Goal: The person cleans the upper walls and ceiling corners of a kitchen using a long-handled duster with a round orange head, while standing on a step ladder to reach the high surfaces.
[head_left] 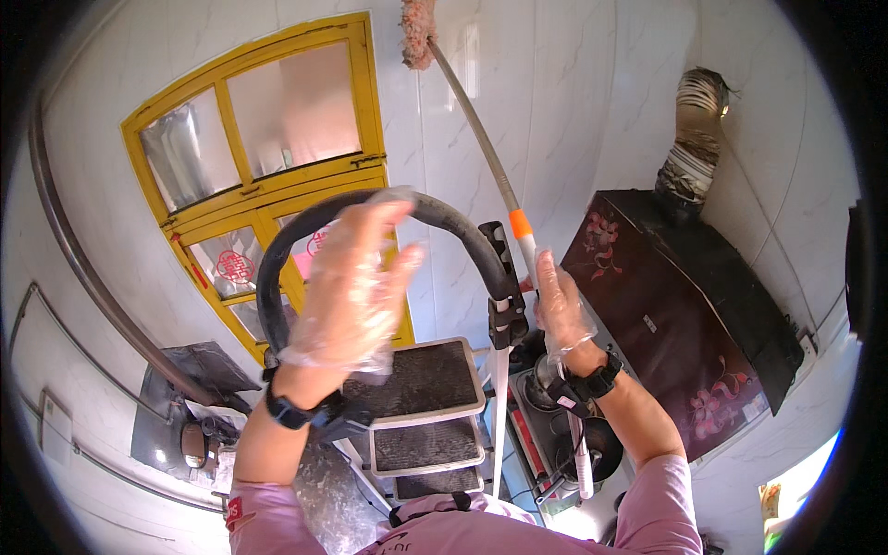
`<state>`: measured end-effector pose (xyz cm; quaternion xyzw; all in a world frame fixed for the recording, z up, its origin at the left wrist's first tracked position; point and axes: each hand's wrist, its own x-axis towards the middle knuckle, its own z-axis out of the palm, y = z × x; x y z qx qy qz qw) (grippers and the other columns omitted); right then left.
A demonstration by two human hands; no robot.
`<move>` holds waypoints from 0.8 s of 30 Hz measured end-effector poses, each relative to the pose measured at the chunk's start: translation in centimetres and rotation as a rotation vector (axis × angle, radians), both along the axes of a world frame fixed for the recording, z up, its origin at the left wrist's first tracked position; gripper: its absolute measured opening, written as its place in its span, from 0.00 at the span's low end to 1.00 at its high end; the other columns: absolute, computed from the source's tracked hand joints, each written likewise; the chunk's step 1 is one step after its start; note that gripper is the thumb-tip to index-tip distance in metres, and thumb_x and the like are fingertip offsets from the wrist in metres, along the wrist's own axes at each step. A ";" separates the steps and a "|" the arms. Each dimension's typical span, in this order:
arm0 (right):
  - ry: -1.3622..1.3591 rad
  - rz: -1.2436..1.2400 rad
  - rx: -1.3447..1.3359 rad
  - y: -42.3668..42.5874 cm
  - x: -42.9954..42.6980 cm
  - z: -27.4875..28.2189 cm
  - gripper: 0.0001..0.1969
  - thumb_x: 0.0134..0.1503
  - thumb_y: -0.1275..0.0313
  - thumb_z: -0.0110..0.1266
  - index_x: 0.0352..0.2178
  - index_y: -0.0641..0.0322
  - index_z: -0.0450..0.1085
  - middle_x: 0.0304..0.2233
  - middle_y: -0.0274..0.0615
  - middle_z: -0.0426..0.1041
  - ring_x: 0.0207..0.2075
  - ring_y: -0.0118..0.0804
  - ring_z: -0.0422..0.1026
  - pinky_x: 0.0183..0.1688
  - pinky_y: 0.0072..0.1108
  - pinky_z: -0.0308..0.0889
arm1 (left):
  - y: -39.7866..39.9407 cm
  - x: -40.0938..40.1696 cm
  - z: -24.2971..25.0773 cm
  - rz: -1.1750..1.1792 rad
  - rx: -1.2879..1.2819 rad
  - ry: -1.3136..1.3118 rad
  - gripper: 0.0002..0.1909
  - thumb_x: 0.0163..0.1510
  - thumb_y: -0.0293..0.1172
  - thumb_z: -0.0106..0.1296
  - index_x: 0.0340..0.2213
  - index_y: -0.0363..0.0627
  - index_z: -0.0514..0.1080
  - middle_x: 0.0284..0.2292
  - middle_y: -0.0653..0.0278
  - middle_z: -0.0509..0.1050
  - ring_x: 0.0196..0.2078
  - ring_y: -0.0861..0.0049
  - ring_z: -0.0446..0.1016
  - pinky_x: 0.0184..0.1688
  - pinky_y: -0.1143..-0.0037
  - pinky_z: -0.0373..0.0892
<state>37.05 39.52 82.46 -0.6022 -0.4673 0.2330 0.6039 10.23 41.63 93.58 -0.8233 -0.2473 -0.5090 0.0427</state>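
My right hand (563, 305), in a clear plastic glove, grips the white lower part of a telescopic pole (479, 128). An orange collar joins that part to the metal upper section. At the pole's far end, a pink shaggy duster head (417, 35) is against or close to the white wall panels. My left hand (350, 291), gloved likewise and slightly blurred, is raised with thumb and fingers apart and holds nothing. Behind it curves the black padded handrail (451, 218) of a step ladder; whether the hand touches it, I cannot tell. Black ladder treads (423, 381) descend below.
A dark floral range hood (645, 319) stands to the right, its foil duct (690, 139) rising to the wall. Pans (600, 451) sit on the gas stove below. A yellow-framed window (298, 111) is ahead left. A brown pipe (83, 257) runs down the left wall.
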 end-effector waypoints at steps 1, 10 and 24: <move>0.002 0.006 -0.001 0.3 -0.1 -0.1 0.36 0.64 0.40 0.36 0.26 0.68 0.70 0.20 0.36 0.63 0.23 0.28 0.61 0.29 0.24 0.59 | 0.6 1.2 -0.5 -0.048 -0.033 0.005 0.19 0.56 0.28 0.57 0.49 0.43 0.69 0.42 0.57 0.77 0.43 0.71 0.77 0.45 0.72 0.74; 0.046 -0.029 0.187 1.0 2.2 -0.8 0.24 0.67 0.55 0.40 0.24 0.64 0.66 0.18 0.35 0.62 0.20 0.25 0.58 0.24 0.24 0.56 | 5.2 14.6 -1.1 -0.085 -0.459 -0.008 0.21 0.60 0.43 0.52 0.41 0.35 0.63 0.34 0.50 0.74 0.34 0.60 0.75 0.37 0.64 0.70; -0.439 -0.248 0.527 -2.0 7.2 0.3 0.10 0.63 0.74 0.44 0.44 0.69 0.62 0.27 0.59 0.71 0.31 0.58 0.72 0.35 0.38 0.66 | 7.3 32.0 -0.1 -0.455 -1.095 -0.602 0.19 0.64 0.47 0.45 0.26 0.47 0.64 0.15 0.66 0.64 0.14 0.70 0.65 0.14 0.71 0.59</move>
